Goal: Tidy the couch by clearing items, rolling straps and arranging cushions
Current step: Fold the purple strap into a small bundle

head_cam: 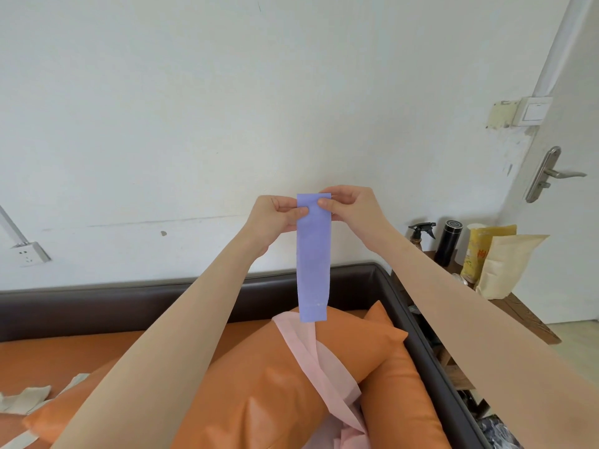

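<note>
Both hands pinch the top end of the purple strap (pixel 313 254), the left hand (pixel 275 218) with its thumb pressed on the strap's left edge, the right hand (pixel 348 205) with thumb and fingers curled round the upper right corner. The two hands sit level and equally near the end, held up in front of the wall (pixel 162 108). From that grip the strap hangs straight down, its long axis vertical, flat face toward the camera, with its lower end free just above the pink strap (pixel 319 358). That one lies draped over the orange cushion (pixel 259 384) on the couch (pixel 372 280), running from far left to near right. To roll the purple strap, I judge the turning should start at the pinched top and work downward along its length. A second cushion (pixel 398 384) lies to the right. At the near left lie pale cloth strips (pixel 26 400). Right of the couch, a side table (pixel 518 309) holds a spray bottle (pixel 421 233), a black flask (pixel 449 243) and bags (pixel 505 264).
</note>
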